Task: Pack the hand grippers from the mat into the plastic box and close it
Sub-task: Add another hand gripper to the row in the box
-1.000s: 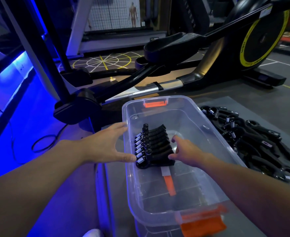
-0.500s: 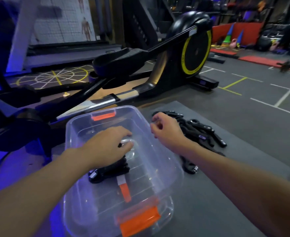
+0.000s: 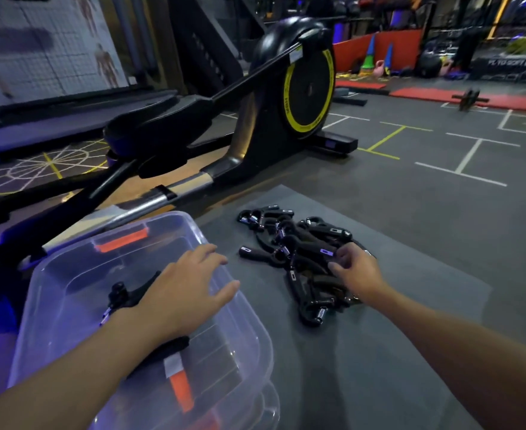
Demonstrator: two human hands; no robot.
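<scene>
Right hand reaching into the heap of hand grippers on the mat, left hand over the open plastic box.

The right fingers curl down among the black handles, but I cannot tell whether they have closed on one. The left fingers lie straight and spread above the box's mat-side rim, either touching it or just over it. The grippers look stiff and fairly light, with foam-covered handles joined by a steel spring. In a tangle like this they will likely snag, so take one by a handle, not the coil. A few packed grippers sit in the box, mostly hidden under the left wrist (their number is unclear). A clear layer under the box may be its lid, though it is hard to make out.
</scene>
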